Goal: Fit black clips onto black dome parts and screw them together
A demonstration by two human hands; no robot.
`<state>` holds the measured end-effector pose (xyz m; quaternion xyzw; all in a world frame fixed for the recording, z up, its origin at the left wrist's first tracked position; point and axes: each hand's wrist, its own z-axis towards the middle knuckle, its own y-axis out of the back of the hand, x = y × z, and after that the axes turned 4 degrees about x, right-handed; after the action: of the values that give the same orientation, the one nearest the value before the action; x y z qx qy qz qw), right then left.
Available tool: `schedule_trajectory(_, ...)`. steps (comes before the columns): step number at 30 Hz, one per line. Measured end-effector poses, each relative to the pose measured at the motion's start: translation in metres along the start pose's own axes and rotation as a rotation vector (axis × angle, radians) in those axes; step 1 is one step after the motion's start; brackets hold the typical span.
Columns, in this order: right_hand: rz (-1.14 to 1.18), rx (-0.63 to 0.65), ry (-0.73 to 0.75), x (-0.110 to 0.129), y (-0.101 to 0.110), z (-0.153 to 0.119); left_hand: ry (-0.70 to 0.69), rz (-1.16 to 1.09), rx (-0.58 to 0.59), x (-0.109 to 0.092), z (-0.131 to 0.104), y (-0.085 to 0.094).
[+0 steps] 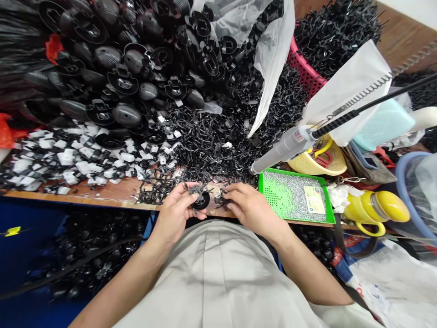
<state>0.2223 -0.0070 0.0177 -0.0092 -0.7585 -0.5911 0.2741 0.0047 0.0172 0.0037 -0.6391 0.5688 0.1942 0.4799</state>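
My left hand (179, 207) is closed on a round black plastic part (202, 200) with a bracket-like top, held just over the table's front edge. Close by on the right, the fingers of my right hand (251, 207) are curled around small dark plastic pieces (220, 197); their exact shape is too small to tell. Beyond both hands lies a heap of thin black plastic pieces (211, 136). White and black clips (82, 159) are piled to the left. Farther back are many glossy black domed parts with round bases (126, 114).
A grey electric screwdriver (283, 148) hangs from a coiled cord on the right. Beneath it sits a green tray (331, 205) of small screws. A yellow basket (327, 166) with scissors, a yellow bottle (372, 207) and a red basket (303, 64) stand farther right.
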Motion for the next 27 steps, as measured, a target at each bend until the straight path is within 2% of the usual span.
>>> schedule_trajectory(2, 0.002, 0.008, 0.152, 0.001, -0.004, 0.007, 0.006, 0.011, 0.027, 0.000, 0.000, -0.001)
schedule_trajectory(3, 0.010, 0.015, 0.175, 0.000, -0.008, 0.010, 0.008, 0.015, 0.033, 0.000, -0.001, -0.001)
schedule_trajectory(4, 0.023, 0.011, 0.150, -0.001, -0.011, 0.014, 0.008, 0.017, 0.034, -0.001, -0.001, -0.002)
schedule_trajectory(7, 0.087, -0.064, -0.075, -0.006, -0.017, 0.020, 0.002, 0.001, 0.028, -0.005, -0.005, -0.004)
schedule_trajectory(9, 0.128, -0.088, -0.146, -0.008, -0.017, 0.019, 0.010, -0.032, 0.035, -0.008, -0.007, -0.004)
schedule_trajectory(15, 0.132, -0.019, -0.130, -0.003, -0.011, 0.012, 0.034, -0.132, 0.070, -0.007, -0.005, -0.003)
schedule_trajectory(21, 0.128, 0.001, -0.042, 0.000, -0.017, 0.013, 0.053, -0.153, 0.125, -0.003, -0.004, -0.003)
schedule_trajectory(24, 0.168, -0.083, -0.057, -0.002, -0.017, 0.012, 0.074, -0.148, 0.114, -0.003, -0.005, -0.002)
schedule_trajectory(27, 0.220, -0.287, -0.079, 0.000, -0.008, 0.010, 0.088, -0.154, 0.121, -0.003, -0.007, -0.001)
